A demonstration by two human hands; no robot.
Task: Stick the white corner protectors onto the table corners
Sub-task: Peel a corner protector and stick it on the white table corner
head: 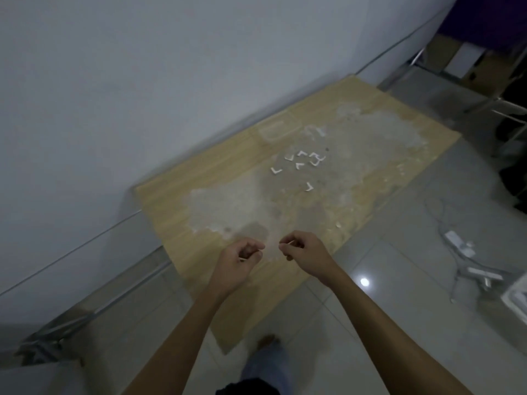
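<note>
A wooden table [182, 201] stands against a pale wall [142, 81], its long axis running from the near left up to the far right, with a large whitish worn patch over much of its top. Several small white corner protectors [299, 163] lie loose in a scatter near the middle of the table, toward its far half; each is an L-shaped piece, and their open angles point in different directions, one [308, 187] lying a little apart on the near right of the group. Both hands hover over the near end of the table, close together but not touching. The left hand [239, 260] has its fingers curled in and seems to pinch a small pale piece near its thumb; the blur does not show what that piece is. The right hand [302, 249] pinches a thin pale strip [288, 244] between thumb and forefinger, the strip pointing left toward the other hand. A foot [268, 342] stands on the tiled floor [385, 266] beside the table's near corner, and white cables [462, 249] lie on the floor to the right.
</note>
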